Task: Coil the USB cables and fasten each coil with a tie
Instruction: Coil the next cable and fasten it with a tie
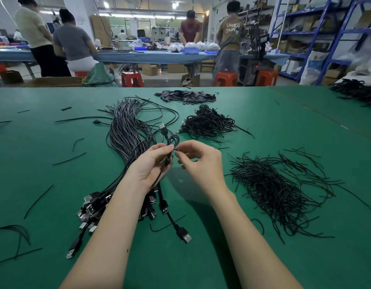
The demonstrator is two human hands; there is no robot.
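Though it bears everything listed below, the green table (55, 167) is simply a flat, matte work surface on which loose wire will not slide far.

Bundle of uncoiled USB cables (126, 130): long, limp black leads lying left of centre, plugs fanned out toward the person. Judged light singly, heavy and tangle-prone as a mass; best drawn out one at a time by the plug end.

Heap of loose ties (270, 188): thin black wire lengths, right of the hands. Likely springy and shape-holding once twisted; lift singly near the middle.

Pile of finished coils (205, 123): small tied bunches, beyond the hands and well apart from the ties.

Left hand (153, 163): fingers curled round the coil (170, 151), which is held above the table at centre, loop and USB plug standing up past the fingertips. Soft, light, inclined to spring open; grip belongs at the waist, where the turns cross.

Right hand (198, 158): thumb and forefinger pinching the tie (176, 150) at the coil's waist; whether it is fully twisted cannot be told.
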